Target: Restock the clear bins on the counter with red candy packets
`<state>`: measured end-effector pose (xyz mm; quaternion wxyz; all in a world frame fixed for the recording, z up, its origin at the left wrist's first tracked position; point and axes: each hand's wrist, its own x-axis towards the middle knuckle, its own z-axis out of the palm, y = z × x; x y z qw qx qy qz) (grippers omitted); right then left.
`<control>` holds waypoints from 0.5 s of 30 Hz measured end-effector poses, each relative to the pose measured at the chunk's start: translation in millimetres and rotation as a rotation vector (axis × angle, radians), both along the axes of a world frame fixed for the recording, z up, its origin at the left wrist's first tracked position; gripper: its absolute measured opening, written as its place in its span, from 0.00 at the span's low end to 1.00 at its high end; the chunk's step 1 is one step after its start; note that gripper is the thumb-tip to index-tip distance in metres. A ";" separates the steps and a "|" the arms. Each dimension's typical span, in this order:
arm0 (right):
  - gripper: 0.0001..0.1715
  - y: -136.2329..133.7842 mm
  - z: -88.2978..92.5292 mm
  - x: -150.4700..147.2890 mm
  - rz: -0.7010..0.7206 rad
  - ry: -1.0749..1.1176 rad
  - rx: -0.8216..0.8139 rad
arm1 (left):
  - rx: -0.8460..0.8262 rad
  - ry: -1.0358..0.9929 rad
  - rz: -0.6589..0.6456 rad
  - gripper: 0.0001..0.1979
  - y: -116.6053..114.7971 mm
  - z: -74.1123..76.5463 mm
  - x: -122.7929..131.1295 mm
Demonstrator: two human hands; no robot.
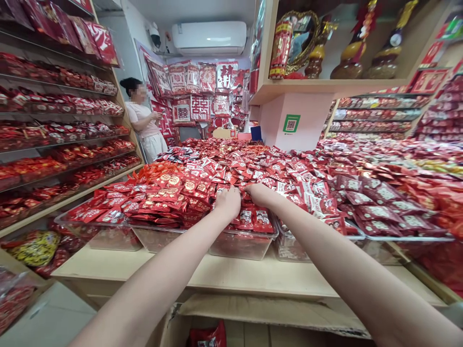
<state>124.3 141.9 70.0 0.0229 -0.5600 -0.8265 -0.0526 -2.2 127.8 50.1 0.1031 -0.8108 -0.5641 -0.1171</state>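
Both my arms reach forward over a clear plastic bin [240, 245] heaped with small red printed packets [262, 219]. My left hand [228, 200] is closed at the pile, its fingers curled down among the packets. Just to its right, my right hand [259, 194] bends inward with its fingers closed, and the fingertips point toward the left hand. The hands are close together. Whatever lies between the fingers is hidden. Red packets with gold round prints [168, 187] lie to the left, and white-and-red packets [318, 195] to the right.
Bins of packets cover the wooden counter [202, 274]. Dark red packets [383, 202] fill the right side. Stocked shelves [61, 111] line the left wall, where a person [142, 118] stands. A cabinet [325, 86] overhangs the right. Below is an opened cardboard box [267, 313].
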 end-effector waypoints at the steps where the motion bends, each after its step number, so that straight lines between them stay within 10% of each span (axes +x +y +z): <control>1: 0.12 -0.5 -0.5 -1.0 -0.004 0.003 0.003 | 0.001 0.000 -0.001 0.14 0.3 -0.1 -0.7; 10: 0.11 -11.2 9.3 -0.5 0.014 0.155 0.128 | 0.011 -0.066 -0.003 0.21 -3.3 5.2 0.8; 15: 0.08 -111.4 1.0 2.3 0.086 0.334 0.228 | 0.022 -0.119 -0.209 0.16 -68.5 20.9 -20.9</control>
